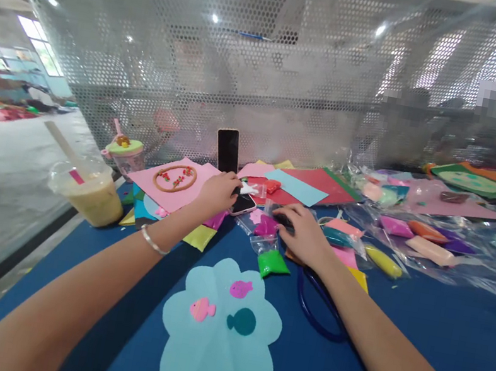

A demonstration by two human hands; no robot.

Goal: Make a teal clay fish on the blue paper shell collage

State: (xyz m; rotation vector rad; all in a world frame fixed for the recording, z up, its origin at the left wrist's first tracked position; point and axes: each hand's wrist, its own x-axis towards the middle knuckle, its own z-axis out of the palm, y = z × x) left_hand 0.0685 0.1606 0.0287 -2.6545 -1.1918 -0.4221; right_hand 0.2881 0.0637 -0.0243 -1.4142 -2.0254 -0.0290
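Observation:
My left hand [222, 190] reaches over a flat phone [243, 206], fingers loosely bent beside a clear packet of white clay [248, 189]. Whether it touches the packet I cannot tell. My right hand [301, 234] arches over the clay packets, thumb and fingers apart, next to a magenta clay packet [266, 226]. Just below lies a green clay packet [272, 263]. Nearer me rests a light-blue flower-shaped paper [218, 353] bearing a pink clay fish [202, 310], a purple one [240, 289] and a teal one [242, 321].
A lidded drink cup [94, 200] stands at the table's left edge. Behind it are a second cup [127, 155] and pink paper with a brown clay oval [175, 178]. A phone [228, 150] leans upright. Clay packets [431, 250] lie right; a perforated panel [247, 83] rises behind.

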